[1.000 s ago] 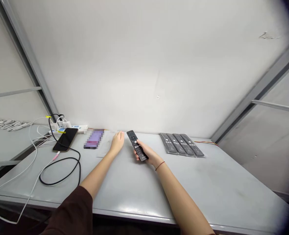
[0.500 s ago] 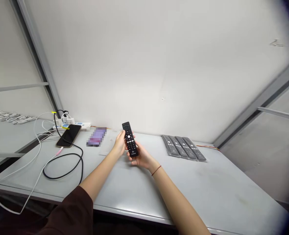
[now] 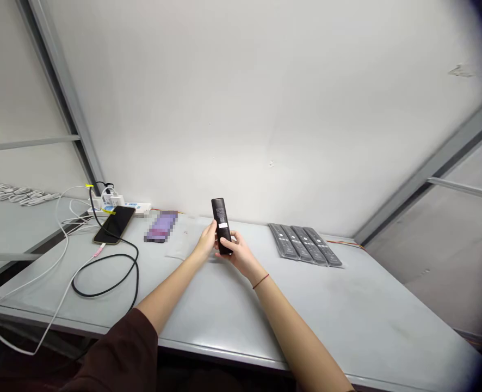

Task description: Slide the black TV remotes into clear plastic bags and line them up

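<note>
Over the middle of the grey table [image 3: 371, 305], in the head view, a black remote control [image 3: 222, 215] stands almost upright between both hands, its back facing the camera and a small white label showing. Its long axis points nearly straight up from the table, with a very slight lean, and its upper end rises free of the fingers.

The right hand [image 3: 236, 251] is nearer the lower end, its narrow grip wrapped round the bottom part with the fingers curled across the back. The left hand [image 3: 206, 239] is closed narrowly on the left long edge, a little higher up. The remote seems lifted clear of the table, though the hands hide its lower end too much to be sure.

To the right, well apart from the hands, a row of four remote controls [image 3: 305, 245] lies in clear plastic sleeves. To the left are a pixelated purple object [image 3: 161, 226] and a black smartphone [image 3: 114, 224] with a black cable [image 3: 104, 286] running across it towards a white power strip [image 3: 121, 207]. A red thread bracelet [image 3: 260, 281] circles the right wrist, and a dark maroon sleeve [image 3: 114, 354] covers the upper left arm.
</note>
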`<state>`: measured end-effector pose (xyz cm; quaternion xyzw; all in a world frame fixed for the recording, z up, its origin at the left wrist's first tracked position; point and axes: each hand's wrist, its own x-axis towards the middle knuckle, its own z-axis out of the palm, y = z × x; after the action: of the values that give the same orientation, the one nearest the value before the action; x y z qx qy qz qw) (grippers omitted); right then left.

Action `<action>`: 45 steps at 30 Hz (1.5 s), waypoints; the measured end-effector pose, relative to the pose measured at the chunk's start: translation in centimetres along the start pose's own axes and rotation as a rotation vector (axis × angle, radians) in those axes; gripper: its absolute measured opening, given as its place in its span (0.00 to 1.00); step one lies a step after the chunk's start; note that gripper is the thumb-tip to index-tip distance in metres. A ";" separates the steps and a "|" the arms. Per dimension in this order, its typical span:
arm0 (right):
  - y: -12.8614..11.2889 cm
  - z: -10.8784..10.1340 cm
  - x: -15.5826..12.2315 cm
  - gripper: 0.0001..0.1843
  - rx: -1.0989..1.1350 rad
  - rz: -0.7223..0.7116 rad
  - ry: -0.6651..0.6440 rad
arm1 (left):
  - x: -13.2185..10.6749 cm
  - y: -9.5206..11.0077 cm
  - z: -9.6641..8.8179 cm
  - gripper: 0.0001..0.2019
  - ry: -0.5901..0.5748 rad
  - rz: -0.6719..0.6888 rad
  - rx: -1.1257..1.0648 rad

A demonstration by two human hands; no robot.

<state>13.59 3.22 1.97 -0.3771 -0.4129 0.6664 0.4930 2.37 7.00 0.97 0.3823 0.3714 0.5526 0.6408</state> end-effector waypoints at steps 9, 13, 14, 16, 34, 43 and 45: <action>0.6 -0.3 0.8 0.21 -0.206 -0.083 0.175 | -0.2 0.0 0.2 0.15 -0.033 0.154 0.113; 0.8 -1.0 1.3 0.24 -0.225 -0.175 0.149 | -0.3 -0.1 0.3 0.15 -0.130 0.090 0.164; 0.9 -1.2 1.4 0.24 -0.235 -0.194 0.147 | -0.2 -0.2 0.4 0.15 -0.147 0.063 0.172; 1.0 -1.5 1.5 0.25 -0.259 -0.214 0.156 | -0.2 -0.4 0.5 0.14 -0.147 0.034 0.157; -1.9 -3.7 -0.1 0.15 -0.747 0.059 0.086 | 0.0 0.5 -1.3 0.18 0.034 0.313 0.799; -0.8 -4.5 0.7 0.09 -1.202 -0.168 0.218 | -1.3 0.5 -0.7 0.20 0.067 0.054 1.566; -0.4 -4.7 1.0 0.10 -1.279 -0.192 0.231 | -1.8 0.9 -0.5 0.20 0.073 0.046 1.677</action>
<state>17.75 5.10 0.54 -0.6265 -0.7038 0.1980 0.2701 1.37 5.33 1.65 0.7215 0.6716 0.1183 0.1201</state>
